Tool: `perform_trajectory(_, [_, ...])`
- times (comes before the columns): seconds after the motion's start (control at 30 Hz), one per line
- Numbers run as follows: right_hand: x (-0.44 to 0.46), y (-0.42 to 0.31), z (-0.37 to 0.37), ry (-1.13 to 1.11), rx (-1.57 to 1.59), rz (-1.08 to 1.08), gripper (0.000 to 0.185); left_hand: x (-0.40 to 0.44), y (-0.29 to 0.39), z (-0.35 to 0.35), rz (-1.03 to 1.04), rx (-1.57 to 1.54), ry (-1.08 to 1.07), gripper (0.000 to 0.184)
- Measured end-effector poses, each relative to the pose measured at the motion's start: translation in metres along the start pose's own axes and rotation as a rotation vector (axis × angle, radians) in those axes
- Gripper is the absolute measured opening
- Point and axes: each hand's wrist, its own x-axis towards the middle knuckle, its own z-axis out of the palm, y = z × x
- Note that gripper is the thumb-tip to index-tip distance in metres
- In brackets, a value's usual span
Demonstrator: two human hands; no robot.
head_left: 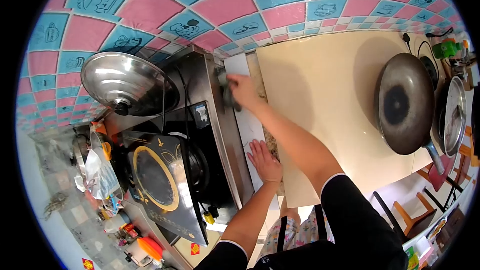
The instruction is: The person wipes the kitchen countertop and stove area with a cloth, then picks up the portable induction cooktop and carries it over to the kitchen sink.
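Stainless-steel stove (pixel 224 142) on one side, cream table (pixel 320 120) on the other, white ledge (pixel 250 129) between.

From my distant seat, I see the right hand (pixel 243 92) at the ledge's far end, its grip closed on a dark grey cloth (pixel 230 98); both are blurred, and the cloth is beside the stove's steel edge. The left hand (pixel 264 161) is released, resting palm down with fingers spread on the nearer part of the ledge. To the left, a black panel with a gold ring (pixel 160 186) sits tilted over the stove, and a domed metal lid (pixel 125 77) leans near the tiled wall (pixel 225 10). At the table's right end I find a wok (pixel 407 105), its handle pointing toward the near edge.
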Motion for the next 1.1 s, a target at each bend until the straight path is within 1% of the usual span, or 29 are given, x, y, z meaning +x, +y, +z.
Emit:
perform_trajectory(0.03, [0.012,-0.006,-0.003,0.015,0.101,0.091,0.028,-0.001,0.0,0.0,0.002,0.0,-0.002,0.07])
perform_trajectory(0.07, [0.019,-0.014,-0.003,0.013,0.101,0.09,0.028,0.0,0.001,0.0,0.005,-0.002,-0.002,0.07])
perform_trajectory(0.13, [0.04,-0.065,-0.003,-0.029,0.167,0.256,0.027,0.002,0.003,-0.001,0.004,-0.036,0.023,0.071])
perform_trajectory(0.17, [0.036,-0.059,0.02,0.081,0.188,0.148,0.03,0.0,0.004,-0.002,0.004,-0.07,0.038,0.071])
perform_trajectory(0.2, [0.026,-0.058,0.021,0.079,0.184,0.154,0.03,-0.002,0.006,-0.003,0.0,-0.073,0.033,0.071])
perform_trajectory(0.27, [-0.002,-0.064,0.019,0.041,0.181,0.084,0.032,0.002,0.009,-0.005,0.04,-0.247,0.206,0.063])
perform_trajectory(0.3, [-0.021,-0.072,0.011,-0.027,0.139,0.045,0.033,0.001,0.005,-0.002,0.037,-0.248,0.208,0.063])
perform_trajectory(0.33, [-0.039,-0.084,0.002,-0.096,0.093,0.012,0.034,-0.006,0.001,0.005,0.023,-0.102,0.06,0.064])
perform_trajectory(0.37, [-0.048,-0.095,0.002,-0.099,0.088,0.011,0.034,-0.008,-0.001,0.011,0.013,0.043,-0.084,0.065])
perform_trajectory(0.43, [-0.058,-0.113,0.01,-0.173,-0.124,-0.252,0.034,-0.008,-0.002,0.013,0.042,0.096,-0.069,0.065])
perform_trajectory(0.47, [-0.048,-0.112,0.018,-0.172,-0.12,-0.256,0.034,-0.006,-0.004,0.014,0.071,0.154,-0.046,0.065])
perform_trajectory(0.5, [-0.028,-0.107,0.027,-0.076,-0.027,-0.206,0.033,-0.002,0.0,0.006,0.071,0.157,-0.04,0.065])
perform_trajectory(0.53, [-0.009,-0.101,0.035,0.018,0.066,-0.155,0.033,0.003,0.009,-0.007,0.015,0.095,-0.076,0.063])
perform_trajectory(0.57, [0.004,-0.096,0.041,0.106,0.109,-0.163,0.033,0.004,0.013,-0.014,-0.044,0.034,-0.114,0.061])
perform_trajectory(0.6, [0.003,-0.095,0.042,0.104,0.109,-0.161,0.033,0.004,0.011,-0.014,-0.046,0.034,-0.115,0.061])
perform_trajectory(0.67, [-0.001,-0.092,0.038,0.185,0.055,-0.13,0.035,0.004,0.009,-0.011,-0.066,-0.106,-0.091,0.062])
perform_trajectory(0.7, [-0.015,-0.093,0.036,0.152,0.039,-0.052,0.039,0.004,0.006,-0.006,-0.069,-0.112,-0.087,0.062])
perform_trajectory(0.77, [-0.037,-0.087,0.026,0.104,0.031,-0.03,0.042,-0.001,-0.001,0.005,-0.037,-0.077,-0.138,0.063])
perform_trajectory(0.8, [-0.039,-0.086,0.023,0.066,0.026,-0.005,0.044,0.0,-0.002,0.007,-0.041,-0.085,-0.131,0.063])
perform_trajectory(0.83, [-0.034,-0.084,0.023,0.057,-0.008,-0.041,0.049,-0.002,-0.003,0.009,-0.024,-0.063,-0.101,0.064])
perform_trajectory(0.9, [-0.005,-0.08,0.03,0.051,-0.023,-0.016,0.05,-0.005,0.0,0.005,-0.006,-0.036,-0.082,0.065])
perform_trajectory(0.93, [0.012,-0.083,0.031,0.049,-0.034,0.0,0.051,0.001,0.009,-0.006,-0.042,-0.117,-0.022,0.066])
perform_trajectory(0.97, [0.024,-0.094,0.027,-0.006,-0.017,0.147,0.053,0.005,0.013,-0.012,-0.077,-0.197,0.04,0.067])
perform_trajectory(1.0, [0.02,-0.089,0.026,-0.003,-0.016,0.151,0.053,0.002,0.01,-0.007,-0.075,-0.194,0.037,0.067])
perform_trajectory(1.07, [0.008,-0.078,0.027,0.015,-0.071,0.017,0.054,-0.004,-0.001,0.009,-0.01,-0.037,-0.052,0.069])
perform_trajectory(1.1, [-0.004,-0.081,0.022,0.022,-0.07,0.015,0.054,-0.003,-0.003,0.013,-0.004,-0.035,-0.051,0.069])
